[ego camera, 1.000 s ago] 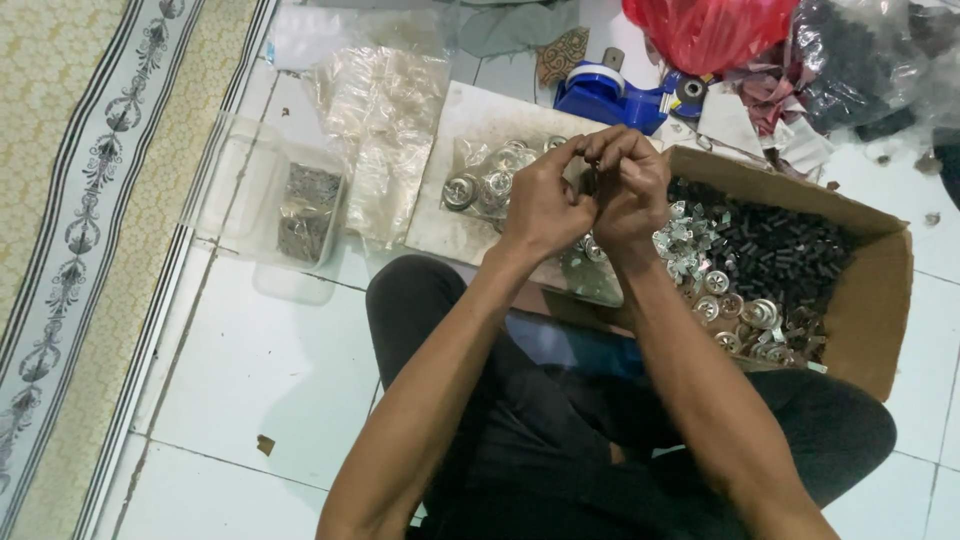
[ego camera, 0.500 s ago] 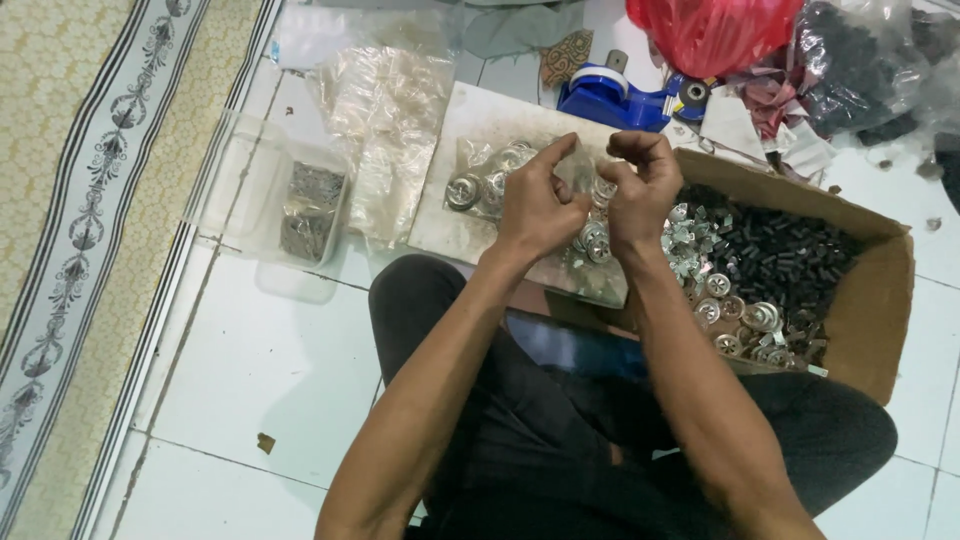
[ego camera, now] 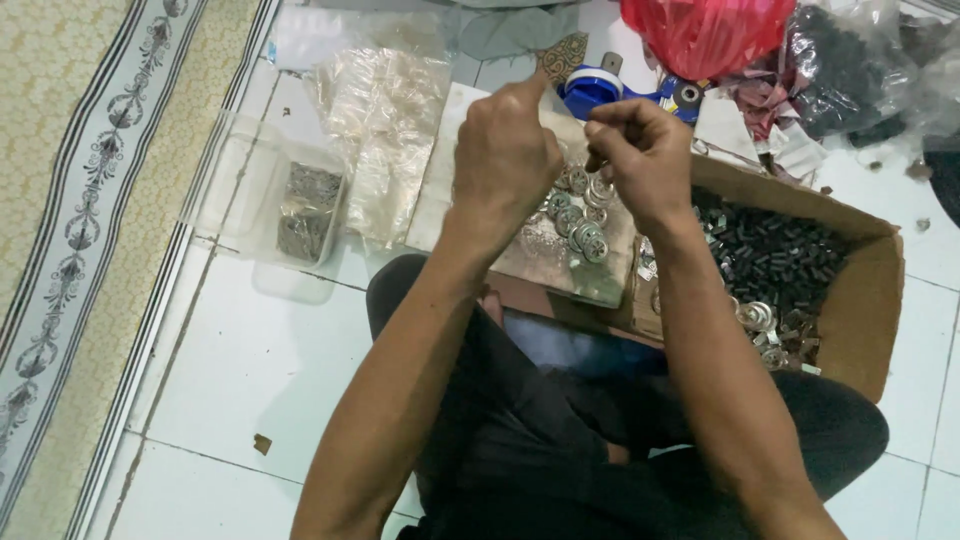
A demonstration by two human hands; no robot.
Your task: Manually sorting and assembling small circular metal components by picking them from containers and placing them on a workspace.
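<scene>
Hands raised above board [ego camera: 600, 285] | left hand [ego camera: 505, 160] curled, contents hidden | right hand [ego camera: 645, 155] fisted, contents hidden | round metal discs [ego camera: 580, 215] below | cardboard box [ego camera: 860, 320] at right

Shiny metal discs [ego camera: 582, 215] are being shown on a matt board [ego camera: 560, 262]. Matt brown cardboard is forming the box [ego camera: 868, 300]; glossy white tiles [ego camera: 250, 370] are being reflected in.

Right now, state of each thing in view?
Left hand: raised, fingers curled, contents hidden.
Right hand: fist, contents hidden.
Cardboard box: open, holds dark parts.
Plastic tub: open, lidless.
Red bag: full.
Discs: loose pile on board.
</scene>
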